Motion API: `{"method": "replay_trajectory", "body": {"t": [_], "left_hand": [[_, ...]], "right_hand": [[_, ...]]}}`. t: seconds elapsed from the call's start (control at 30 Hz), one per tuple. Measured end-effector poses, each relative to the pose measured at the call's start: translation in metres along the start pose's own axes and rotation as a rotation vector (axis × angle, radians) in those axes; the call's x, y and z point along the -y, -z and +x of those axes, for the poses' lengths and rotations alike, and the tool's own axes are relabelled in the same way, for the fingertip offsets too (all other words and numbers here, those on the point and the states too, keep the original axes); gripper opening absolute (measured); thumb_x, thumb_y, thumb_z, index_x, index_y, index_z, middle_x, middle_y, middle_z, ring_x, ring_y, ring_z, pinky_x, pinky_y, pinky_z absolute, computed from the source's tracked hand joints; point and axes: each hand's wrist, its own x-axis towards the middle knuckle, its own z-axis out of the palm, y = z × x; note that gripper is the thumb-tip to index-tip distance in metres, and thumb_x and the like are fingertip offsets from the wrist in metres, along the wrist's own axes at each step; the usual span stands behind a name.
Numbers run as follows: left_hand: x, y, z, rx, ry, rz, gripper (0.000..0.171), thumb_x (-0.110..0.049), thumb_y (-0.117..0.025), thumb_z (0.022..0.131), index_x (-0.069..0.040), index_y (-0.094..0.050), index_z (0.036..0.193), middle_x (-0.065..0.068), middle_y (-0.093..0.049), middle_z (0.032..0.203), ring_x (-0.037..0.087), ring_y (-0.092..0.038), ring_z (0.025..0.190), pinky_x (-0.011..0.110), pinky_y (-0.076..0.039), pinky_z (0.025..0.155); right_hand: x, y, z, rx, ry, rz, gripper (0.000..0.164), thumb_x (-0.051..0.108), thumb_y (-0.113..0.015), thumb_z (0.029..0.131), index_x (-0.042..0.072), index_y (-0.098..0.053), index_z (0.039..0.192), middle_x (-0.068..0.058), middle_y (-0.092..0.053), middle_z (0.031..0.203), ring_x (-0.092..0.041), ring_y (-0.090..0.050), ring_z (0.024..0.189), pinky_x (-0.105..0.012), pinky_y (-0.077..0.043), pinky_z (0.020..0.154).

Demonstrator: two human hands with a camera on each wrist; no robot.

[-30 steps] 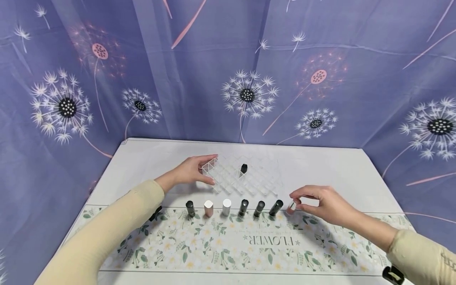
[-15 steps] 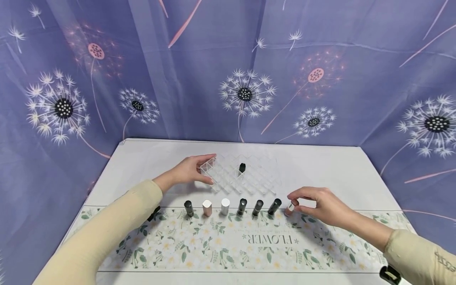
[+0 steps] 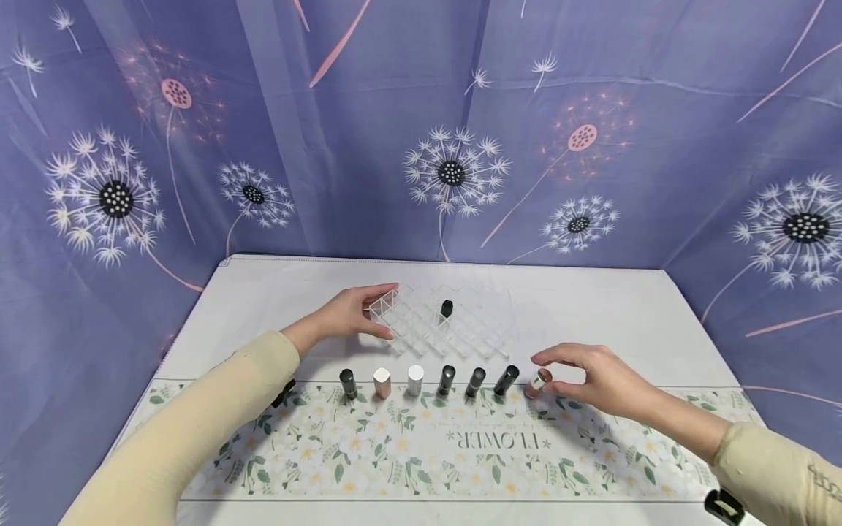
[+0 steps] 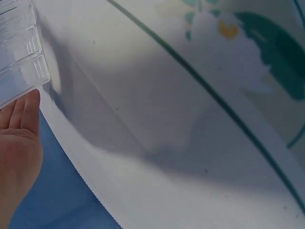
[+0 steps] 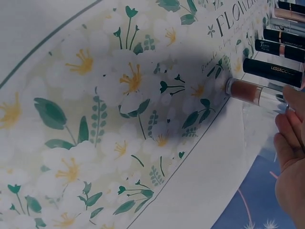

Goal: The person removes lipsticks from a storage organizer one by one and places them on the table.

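Observation:
A clear lipstick organizer (image 3: pixel 421 321) with a diamond grid lies on the white table, one black lipstick (image 3: pixel 446 309) standing in it. My left hand (image 3: pixel 351 313) holds the organizer's left end, thumb at the front side and fingers at the back. In the left wrist view, the fingers meet the corner of the organizer (image 4: pixel 24 62). A pinkish-brown lip gloss tube (image 3: pixel 538 383) with a clear cap stands at the right end of a row. Around its top, my right hand (image 3: pixel 595 372) has its thumb and index finger spread. The right wrist view shows the fingers near the cap of the lip gloss tube (image 5: pixel 245 91).
Left of the tube stand several lipsticks: black (image 3: pixel 506 380), white (image 3: pixel 415 380), pink (image 3: pixel 382 383) and more black ones. They line the edge of a floral runner (image 3: pixel 368 467). A purple dandelion curtain (image 3: pixel 368 183) hangs behind and beside the table.
My right index finger and thumb have parted from the lip gloss tube's cap; the tube now stands upright, where it was tilted before. The left hand stays on the organizer.

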Motion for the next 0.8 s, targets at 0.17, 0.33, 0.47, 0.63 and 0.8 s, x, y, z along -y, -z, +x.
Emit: {"method": "replay_trajectory", "body": {"t": [0.17, 0.33, 0.47, 0.63, 0.8], "left_hand": [[-0.001, 0.000, -0.001, -0.001, 0.003, 0.004, 0.103, -0.026, -0.096, 0.082, -0.017, -0.040, 0.167, 0.012, -0.045, 0.166, 0.025, -0.068, 0.123, 0.040, -0.057, 0.101], [-0.002, 0.001, -0.001, -0.003, -0.009, 0.005, 0.102, -0.025, -0.096, 0.081, -0.015, -0.040, 0.166, 0.013, -0.046, 0.165, 0.025, -0.070, 0.117, 0.040, -0.058, 0.099], [-0.003, 0.001, -0.002, -0.001, -0.009, 0.003, 0.102, -0.024, -0.096, 0.082, -0.014, -0.040, 0.166, 0.013, -0.046, 0.165, 0.027, -0.068, 0.124, 0.040, -0.058, 0.101], [-0.004, 0.001, -0.003, 0.000, -0.011, 0.000, 0.101, -0.023, -0.096, 0.082, -0.016, -0.040, 0.167, 0.012, -0.044, 0.167, 0.030, -0.058, 0.140, 0.041, -0.057, 0.105], [-0.005, 0.002, -0.003, 0.006, -0.014, -0.010, 0.101, -0.022, -0.095, 0.083, -0.017, -0.039, 0.167, 0.010, -0.042, 0.168, 0.030, -0.049, 0.149, 0.041, -0.056, 0.107]], "right_hand": [[0.001, 0.004, 0.001, -0.010, 0.005, -0.017, 0.054, 0.005, -0.092, 0.081, 0.014, -0.074, 0.131, 0.005, -0.078, 0.122, -0.023, -0.076, 0.111, -0.034, -0.064, 0.090], [0.003, 0.011, 0.008, -0.027, 0.006, -0.024, 0.052, 0.005, -0.092, 0.082, 0.016, -0.075, 0.130, 0.005, -0.078, 0.123, -0.024, -0.075, 0.113, -0.033, -0.062, 0.095], [0.004, 0.016, 0.016, -0.033, -0.004, -0.022, 0.049, 0.011, -0.092, 0.084, 0.016, -0.075, 0.130, 0.005, -0.078, 0.124, -0.026, -0.075, 0.114, -0.038, -0.062, 0.096], [0.003, 0.021, 0.027, -0.038, 0.010, -0.032, 0.050, 0.010, -0.092, 0.084, 0.014, -0.075, 0.131, 0.002, -0.078, 0.125, -0.028, -0.075, 0.116, -0.043, -0.062, 0.095], [0.001, 0.024, 0.042, -0.039, 0.013, -0.022, 0.049, 0.009, -0.090, 0.086, 0.012, -0.074, 0.132, 0.000, -0.078, 0.125, -0.030, -0.074, 0.117, -0.049, -0.060, 0.096]]}}
